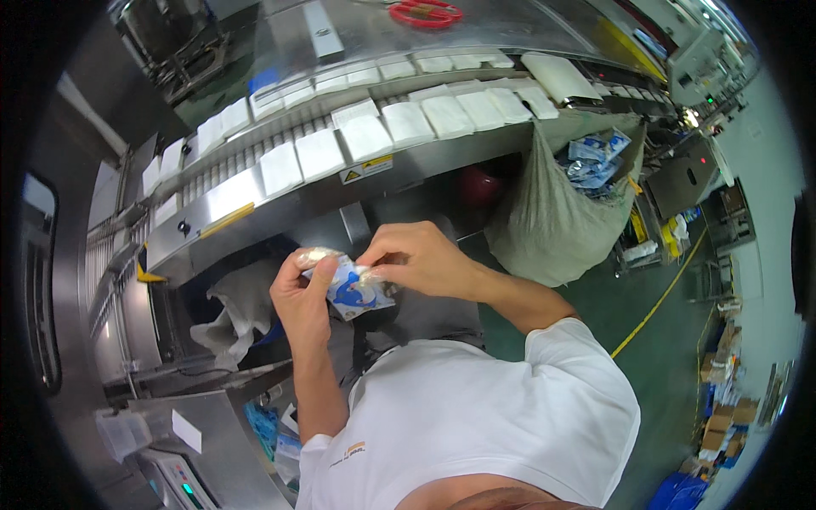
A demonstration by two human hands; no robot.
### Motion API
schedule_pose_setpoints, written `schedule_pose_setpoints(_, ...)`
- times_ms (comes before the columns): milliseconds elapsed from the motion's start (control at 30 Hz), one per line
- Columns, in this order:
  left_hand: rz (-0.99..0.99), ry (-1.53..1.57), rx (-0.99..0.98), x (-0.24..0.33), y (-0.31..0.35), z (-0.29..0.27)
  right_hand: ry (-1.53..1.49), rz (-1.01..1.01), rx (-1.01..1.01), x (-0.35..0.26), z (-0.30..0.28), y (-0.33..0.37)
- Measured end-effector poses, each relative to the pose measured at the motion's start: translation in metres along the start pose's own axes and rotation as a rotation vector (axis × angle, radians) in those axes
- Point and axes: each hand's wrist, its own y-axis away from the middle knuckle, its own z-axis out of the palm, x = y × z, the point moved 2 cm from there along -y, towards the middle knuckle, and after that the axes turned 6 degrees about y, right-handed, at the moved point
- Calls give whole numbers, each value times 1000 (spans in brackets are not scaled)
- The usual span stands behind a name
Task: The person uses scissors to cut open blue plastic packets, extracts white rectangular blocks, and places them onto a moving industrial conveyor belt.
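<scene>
Between my two hands, in front of my lap, is a small white plastic packet (353, 293) with a blue printed figure. My left hand (304, 285) is closed on its left edge, thumb on top. The thumb and fingers of my right hand (421, 262) pinch the packet's upper right part. Something clear and shiny, like thin film, shows at the fingertips of both hands. What is inside the packet is hidden. Beyond my hands, white folded pads (365, 136) lie in rows along a metal conveyor (229, 202).
A large woven sack (544, 217) holding blue and white wrappers hangs right of the conveyor. A grey crumpled sack (242, 306) is at lower left, above a metal cabinet (221, 442) and a scale (174, 480). Red coiled tubing (425, 13) lies on the far metal surface. Cardboard boxes (722, 416) stand far right.
</scene>
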Motion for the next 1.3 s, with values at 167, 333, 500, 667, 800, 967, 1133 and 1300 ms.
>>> schedule_pose_setpoints(167, 49, -59, 54, -4, -1, -4, -163, 65, 9, 10, -1, 2)
schedule_pose_setpoints(333, 46, -35, 125, -4, -6, -16, -253, 153, 112, 16, -2, 9)
schedule_pose_setpoints(500, -51, -43, 53, -3, -5, -4, -465, 220, 10, 34, 0, 14)
schedule_pose_setpoints(667, 4, 32, 19, -2, -3, 2, -251, 186, -35, 32, 3, 11)
schedule_pose_setpoints(800, 67, 69, 154, -10, 1, -2, -245, 134, 188, 32, -8, 10)
schedule_pose_setpoints(967, 55, 277, 226, -21, -11, -24, -869, 228, 608, 63, -40, 5)
schedule_pose_setpoints(1133, 85, -56, -170, -8, -13, -10, -1195, 447, 368, 54, -27, 3)
schedule_pose_setpoints(1300, 364, -547, -461, 26, -27, 24, -1194, 578, 80, 65, 4, 19)
